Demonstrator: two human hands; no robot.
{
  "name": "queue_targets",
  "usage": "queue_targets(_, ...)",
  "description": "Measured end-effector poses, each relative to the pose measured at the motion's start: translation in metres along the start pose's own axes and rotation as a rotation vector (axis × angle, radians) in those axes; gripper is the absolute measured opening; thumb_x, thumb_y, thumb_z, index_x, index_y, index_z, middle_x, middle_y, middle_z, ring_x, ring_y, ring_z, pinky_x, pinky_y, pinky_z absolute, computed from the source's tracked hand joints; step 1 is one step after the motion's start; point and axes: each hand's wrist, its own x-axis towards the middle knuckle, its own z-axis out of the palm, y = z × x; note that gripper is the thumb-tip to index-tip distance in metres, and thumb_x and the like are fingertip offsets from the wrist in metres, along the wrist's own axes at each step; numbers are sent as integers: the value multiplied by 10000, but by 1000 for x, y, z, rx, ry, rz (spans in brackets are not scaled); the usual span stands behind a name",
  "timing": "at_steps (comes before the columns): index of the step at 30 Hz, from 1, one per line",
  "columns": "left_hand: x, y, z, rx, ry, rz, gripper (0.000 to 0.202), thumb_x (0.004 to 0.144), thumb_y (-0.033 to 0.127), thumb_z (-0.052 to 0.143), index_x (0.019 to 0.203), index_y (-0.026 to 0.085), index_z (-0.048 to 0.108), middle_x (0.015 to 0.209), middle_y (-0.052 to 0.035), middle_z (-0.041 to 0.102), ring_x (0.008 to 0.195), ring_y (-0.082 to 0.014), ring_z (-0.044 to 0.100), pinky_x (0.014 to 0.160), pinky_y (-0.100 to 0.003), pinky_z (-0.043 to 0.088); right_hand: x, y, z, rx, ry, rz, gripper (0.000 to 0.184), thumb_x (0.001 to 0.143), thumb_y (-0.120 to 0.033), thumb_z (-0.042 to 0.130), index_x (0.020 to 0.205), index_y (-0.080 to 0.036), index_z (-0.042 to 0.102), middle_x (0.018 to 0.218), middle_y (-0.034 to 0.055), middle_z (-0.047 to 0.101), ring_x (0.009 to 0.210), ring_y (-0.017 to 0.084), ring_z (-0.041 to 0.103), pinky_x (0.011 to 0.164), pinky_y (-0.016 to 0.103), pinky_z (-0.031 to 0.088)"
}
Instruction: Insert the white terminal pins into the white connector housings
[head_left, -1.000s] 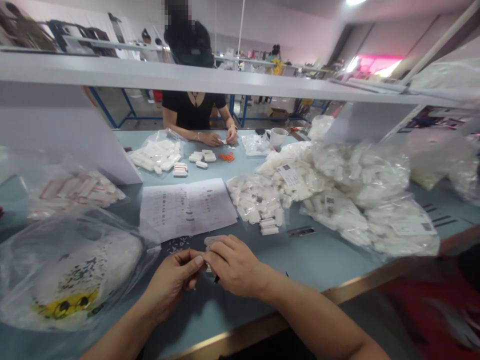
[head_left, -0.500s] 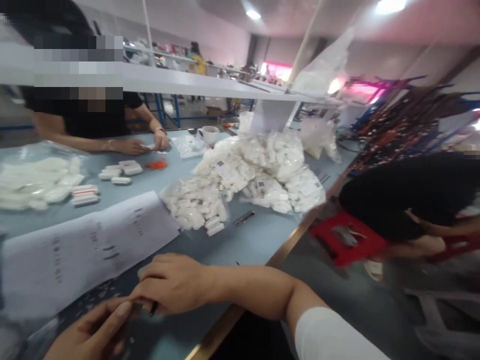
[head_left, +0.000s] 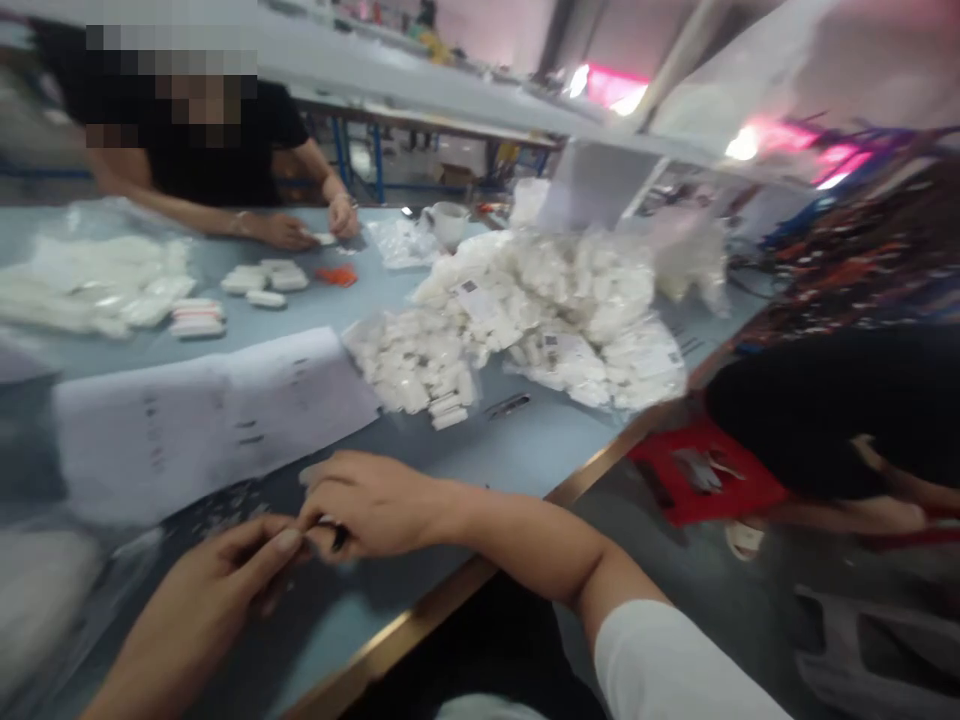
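Note:
My left hand (head_left: 240,565) and my right hand (head_left: 364,505) meet fingertip to fingertip above the near part of the blue table. Thumb and forefinger of the left are pinched together; whatever lies between them is hidden. The right hand's fingers are curled, and a small black thing (head_left: 339,537) shows under them, too blurred to name. A pale edge sticks out beyond the right knuckles. Behind the hands, small clear bits (head_left: 229,505) are scattered beside a creased white sheet (head_left: 202,410) with writing on it.
Clear bags of white plastic parts (head_left: 585,285) are heaped mid-table, with a slim metal tool (head_left: 510,405) in front. A white mug (head_left: 448,225) stands behind. Across the table a co-worker (head_left: 217,170) handles small white parts. At right are a red stool (head_left: 705,470) and another person (head_left: 832,410).
The view has tilted down and turned a little left, so the table and my hands appear shifted in the picture. Both hands keep the same pinched, touching pose.

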Motion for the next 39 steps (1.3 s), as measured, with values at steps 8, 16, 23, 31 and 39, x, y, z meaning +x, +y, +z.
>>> queue_targets(8,-7,1,4,3,-16,96,427,874,580,547,772,188,681,511,27,511,500,-125,458,534,-244,365,-22,4,-7,142,169,-30,81,907,-130,549,943,-179,602,930,58,630,907,169,549,807,281,491)
queue_targets(16,-5,-10,1,397,42,251,393,908,527,521,1037,203,702,801,-3,711,724,-172,622,695,-270,426,-25,10,-11,-49,-100,-61,110,902,-82,534,877,-180,577,878,57,574,856,195,499,758,323,455)
queue_targets(23,-4,-15,14,688,-46,216,433,907,497,576,1263,256,623,762,1,702,729,-210,670,674,-286,416,-25,9,-8,-118,-184,-47,101,944,-118,527,883,-167,591,899,79,579,883,220,510,776,354,457)
queue_targets(31,-2,-19,17,778,-47,271,414,943,494,532,1280,264,605,927,-38,752,860,-235,711,719,-293,462,-23,5,-6,-186,-215,-95,151,957,-103,475,916,-147,613,908,106,596,897,247,520,800,391,477)
queue_targets(39,-2,-20,21,786,-25,288,387,955,529,501,1212,274,637,1031,-42,760,939,-242,715,744,-291,477,-25,8,-14,-159,-215,-122,125,947,-150,550,985,-141,668,960,101,635,943,239,553,864,398,493)
